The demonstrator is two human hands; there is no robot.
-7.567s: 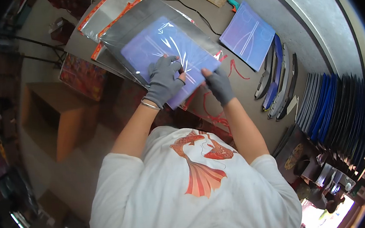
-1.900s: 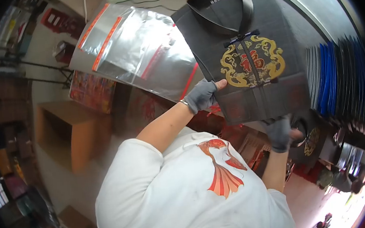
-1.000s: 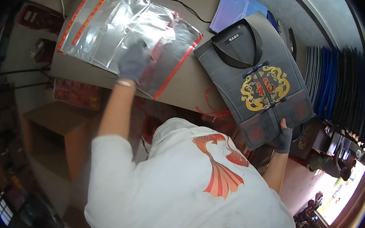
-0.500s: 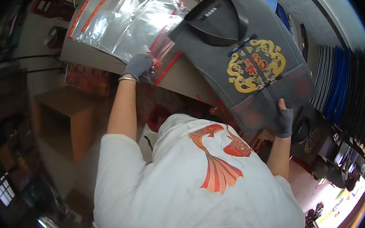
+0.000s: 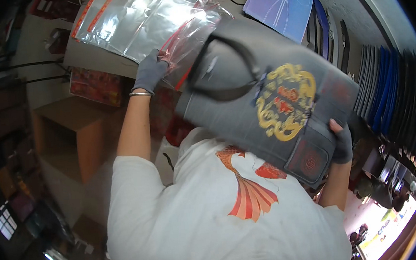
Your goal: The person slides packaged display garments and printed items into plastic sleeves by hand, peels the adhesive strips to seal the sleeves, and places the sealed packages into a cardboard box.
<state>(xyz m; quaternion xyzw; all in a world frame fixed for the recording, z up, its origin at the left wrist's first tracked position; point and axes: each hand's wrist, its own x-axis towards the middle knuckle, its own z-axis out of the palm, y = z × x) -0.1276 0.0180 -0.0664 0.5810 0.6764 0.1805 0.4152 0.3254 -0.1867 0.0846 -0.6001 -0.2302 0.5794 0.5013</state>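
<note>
My right hand (image 5: 342, 143), in a grey fingerless glove, grips the bottom edge of a dark grey folded garment (image 5: 237, 120) with its thumb on top. The garment has a black stand-up collar and a gold and red emblem; it is tilted, its collar end towards the left, and blurred by motion. My left hand (image 5: 151, 73), gloved alike, pinches the near edge of a clear plastic bag (image 5: 186, 45) with red trim. That bag lies on a pile of clear bags (image 5: 134, 25) with orange-red strips.
A blue-purple printed sheet (image 5: 280, 5) lies at the table's back. Curved collar pieces (image 5: 321, 26) are beside it. Folded blue, grey and black garments (image 5: 387, 89) stand in a row at right. An open cardboard box (image 5: 87, 135) is at left, below the table.
The garment has swung down and to the left at its collar end, its lower end tipping up at right. My left hand has taken hold of a bag's edge and lifts it slightly.
</note>
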